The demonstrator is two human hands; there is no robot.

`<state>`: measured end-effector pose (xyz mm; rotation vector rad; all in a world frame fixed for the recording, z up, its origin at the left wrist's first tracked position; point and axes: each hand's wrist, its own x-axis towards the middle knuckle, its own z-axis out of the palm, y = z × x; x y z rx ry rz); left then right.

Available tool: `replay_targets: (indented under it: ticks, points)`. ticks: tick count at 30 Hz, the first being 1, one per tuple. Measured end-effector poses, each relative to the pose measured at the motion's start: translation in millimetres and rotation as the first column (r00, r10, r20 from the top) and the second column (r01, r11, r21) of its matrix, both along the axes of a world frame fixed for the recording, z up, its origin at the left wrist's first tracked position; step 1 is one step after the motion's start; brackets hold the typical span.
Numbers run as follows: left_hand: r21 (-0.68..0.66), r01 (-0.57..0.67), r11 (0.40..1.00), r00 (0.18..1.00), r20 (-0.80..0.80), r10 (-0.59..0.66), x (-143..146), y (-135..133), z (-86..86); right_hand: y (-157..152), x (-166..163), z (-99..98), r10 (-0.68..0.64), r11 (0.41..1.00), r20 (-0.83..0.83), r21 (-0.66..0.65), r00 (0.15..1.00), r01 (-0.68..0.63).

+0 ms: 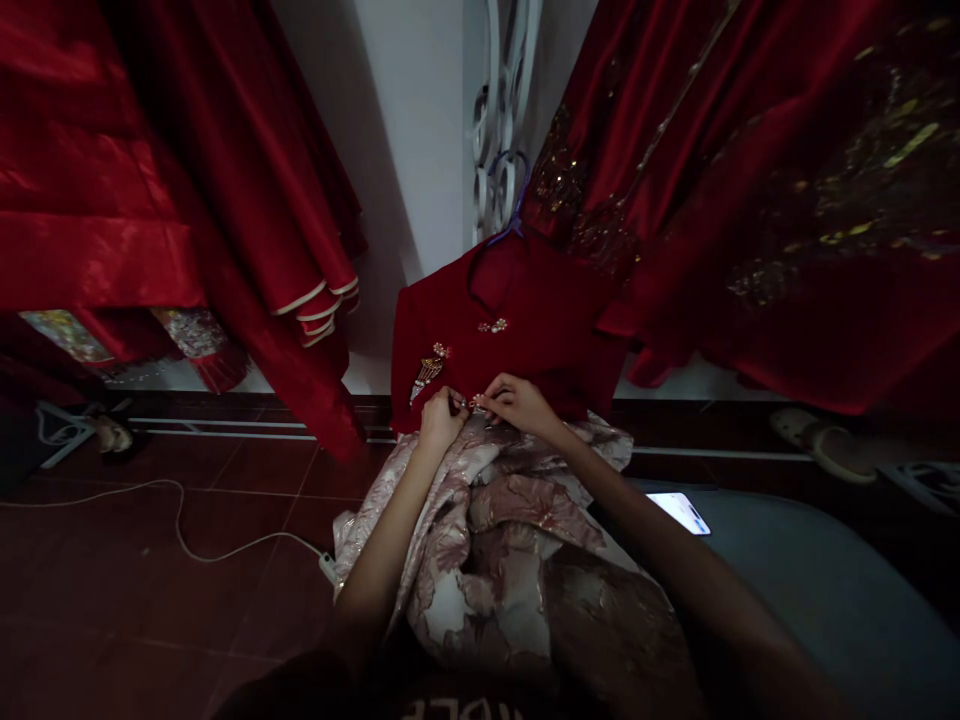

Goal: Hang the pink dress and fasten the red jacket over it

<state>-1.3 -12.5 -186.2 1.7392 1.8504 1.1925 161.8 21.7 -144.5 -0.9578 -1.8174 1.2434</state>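
A dark red top hangs from a purple hanger in front of me. On its front are a jewelled clasp at the neck and a gold brooch with dangling strands. At its lower edge, my left hand is closed in a pinch, though what lies between its fingers is too dark to make out. My right hand pinches a small beaded fastening close beside the left fingertips. Below both hands spreads a shiny pink-and-white patterned fabric.
Red garments hang at left and right. A lit phone lies on a grey surface to my right. Across the tiled floor runs a white cable. Shoes stand by a metal rail.
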Motion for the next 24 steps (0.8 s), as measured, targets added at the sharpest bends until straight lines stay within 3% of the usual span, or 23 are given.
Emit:
replay_targets:
  ticks: [3, 8, 17, 24]
  points:
    - [0.006, 0.005, 1.0, 0.999, -0.035, -0.004, -0.4, -0.7, -0.6, 2.7, -12.2, -18.9, -0.104, 0.99, 0.052, 0.097, 0.993, 0.099]
    - [0.032, 0.037, 0.999, 0.999, -0.01, -0.036, 0.0, -0.3, -3.1, -1.6, -17.2, -30.8, -0.235, 0.94, 0.128, 0.283, 0.964, 0.191]
    - [0.025, 0.058, 0.998, 0.976, 0.207, -0.062, -4.9, 5.8, -9.6, -2.1, -19.2, -46.7, -0.226, 0.94, 0.025, 0.27, 0.974, 0.211]
    - [0.009, 0.093, 0.996, 0.904, 0.419, -0.088, -7.8, 10.8, -17.1, -5.8, -19.3, -50.0, -0.215, 0.914, 0.056, 0.363, 0.975, 0.181]
